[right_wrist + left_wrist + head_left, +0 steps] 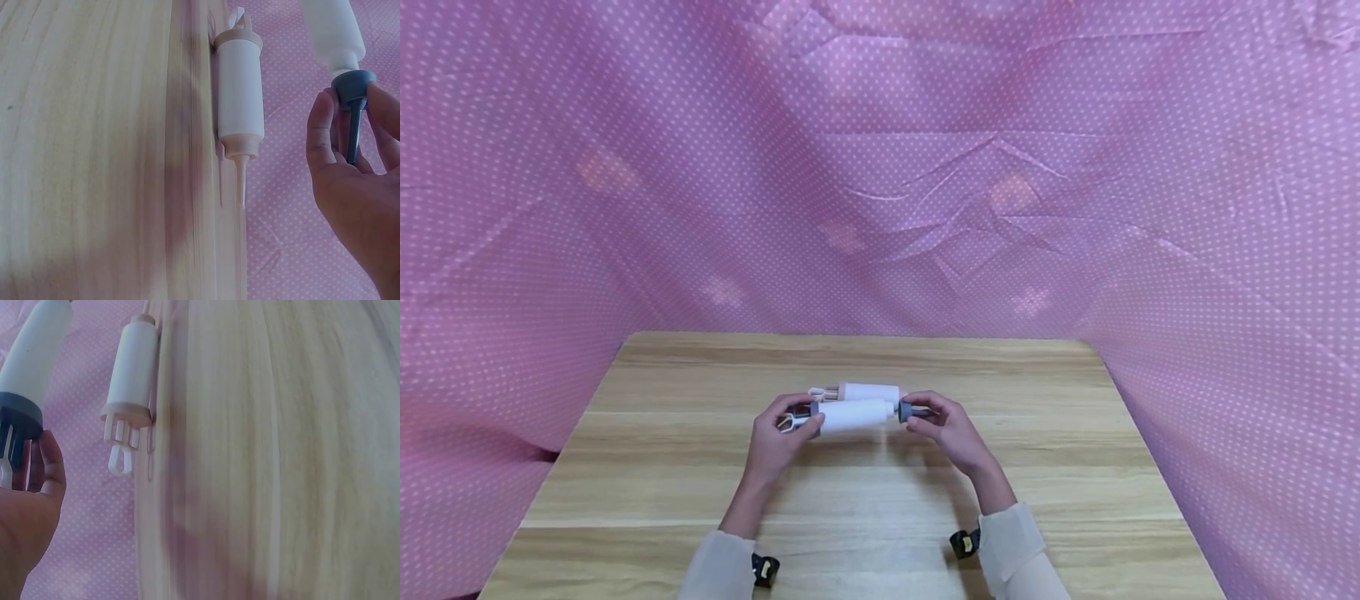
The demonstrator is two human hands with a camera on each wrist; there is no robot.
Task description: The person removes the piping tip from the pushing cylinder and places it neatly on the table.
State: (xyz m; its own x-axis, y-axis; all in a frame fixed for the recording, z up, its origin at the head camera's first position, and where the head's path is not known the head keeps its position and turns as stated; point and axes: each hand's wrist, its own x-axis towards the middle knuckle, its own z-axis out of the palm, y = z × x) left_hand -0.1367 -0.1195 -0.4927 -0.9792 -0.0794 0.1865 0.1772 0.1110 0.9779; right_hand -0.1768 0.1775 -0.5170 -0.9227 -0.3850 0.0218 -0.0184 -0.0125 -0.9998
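Tabletop [647, 467]: wooden. Your left hand [777, 442] pinches the held white bottle [853, 415] by its grey collar [22, 414], above the tabletop; your right hand [953, 432] pinches the grey nozzle cap [354, 87] between thumb and fingers. A beige-collared bottle [870, 391] lies just beyond. The nozzle cap is at the bottle's neck; engagement cannot be told. Judged step: fitting or removing this cap, direction unclear. Next move likely calls for keeping cap and neck in line.
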